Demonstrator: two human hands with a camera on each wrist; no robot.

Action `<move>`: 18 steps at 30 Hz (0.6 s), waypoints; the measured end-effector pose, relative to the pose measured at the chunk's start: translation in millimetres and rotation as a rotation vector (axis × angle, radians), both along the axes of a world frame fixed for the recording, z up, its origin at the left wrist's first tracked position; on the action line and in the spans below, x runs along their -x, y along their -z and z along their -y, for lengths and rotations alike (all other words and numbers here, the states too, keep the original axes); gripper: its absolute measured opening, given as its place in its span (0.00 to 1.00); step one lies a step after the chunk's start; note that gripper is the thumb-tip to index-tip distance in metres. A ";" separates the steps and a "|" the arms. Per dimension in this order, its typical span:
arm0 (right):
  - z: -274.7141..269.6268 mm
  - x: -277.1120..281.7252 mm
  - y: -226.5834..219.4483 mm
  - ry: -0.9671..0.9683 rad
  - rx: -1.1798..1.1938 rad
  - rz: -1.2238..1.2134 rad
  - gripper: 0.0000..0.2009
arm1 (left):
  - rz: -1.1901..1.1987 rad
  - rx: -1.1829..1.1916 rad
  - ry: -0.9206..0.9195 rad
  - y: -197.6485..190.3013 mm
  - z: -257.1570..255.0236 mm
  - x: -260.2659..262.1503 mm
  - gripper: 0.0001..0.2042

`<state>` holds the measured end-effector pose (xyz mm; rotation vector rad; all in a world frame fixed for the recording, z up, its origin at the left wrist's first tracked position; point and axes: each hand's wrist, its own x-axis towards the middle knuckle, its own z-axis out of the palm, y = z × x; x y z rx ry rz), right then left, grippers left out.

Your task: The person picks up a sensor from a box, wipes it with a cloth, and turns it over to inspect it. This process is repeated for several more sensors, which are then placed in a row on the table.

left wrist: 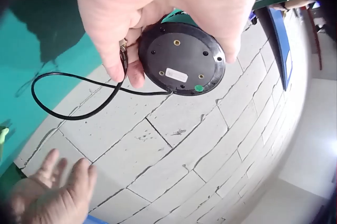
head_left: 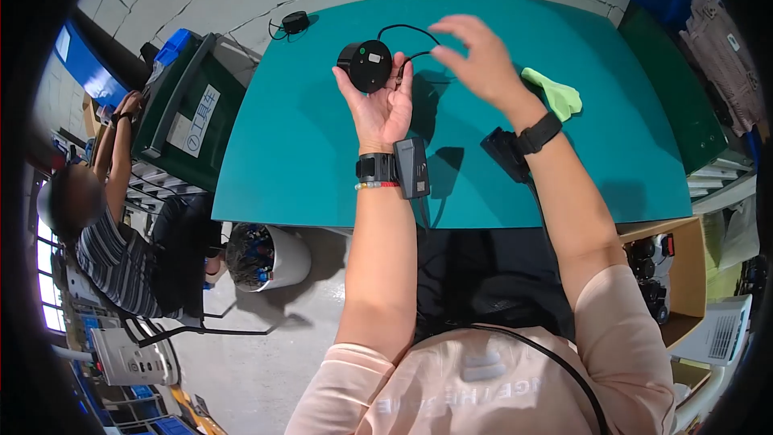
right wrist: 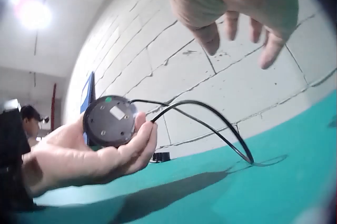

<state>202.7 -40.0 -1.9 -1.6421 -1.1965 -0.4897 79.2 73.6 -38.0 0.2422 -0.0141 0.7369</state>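
My left hand (head_left: 380,117) grips a round black device (head_left: 369,67) above the table, its flat underside facing me. That underside carries screw holes, a small white label and a green dot, all plain on the disc (left wrist: 181,63) in the left wrist view. From its edge a thin black cable (left wrist: 58,116) loops out and back, its connector end (left wrist: 123,53) pinched by fingers of the same hand. My right hand (head_left: 487,64) hovers to the right of the loop, fingers spread, holding nothing; in the right wrist view it (right wrist: 237,3) is above the cable.
Another small black device (head_left: 295,22) with a cable lies at the table's far left. A light green cloth (head_left: 554,94) is on the right of the green table (head_left: 515,193). A bin (head_left: 288,258) and a seated person (head_left: 121,250) are at left, a cardboard box (head_left: 684,282) at right.
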 end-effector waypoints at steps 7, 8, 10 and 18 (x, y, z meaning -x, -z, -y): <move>8.4 -2.4 5.7 -0.270 0.216 -0.431 0.11 | -0.096 -0.122 0.103 -15.5 11.8 6.5 0.40; 12.3 -10.8 6.0 -0.365 0.076 -0.593 0.10 | -0.095 -0.121 0.108 -15.0 10.2 6.0 0.40; 17.6 -25.7 14.4 -0.531 -0.080 -0.860 0.10 | -0.156 -0.052 0.079 -13.2 4.8 9.0 0.41; 17.9 -40.1 37.4 -0.605 -0.381 -1.439 0.13 | -0.225 -0.059 0.074 -10.0 5.3 8.7 0.43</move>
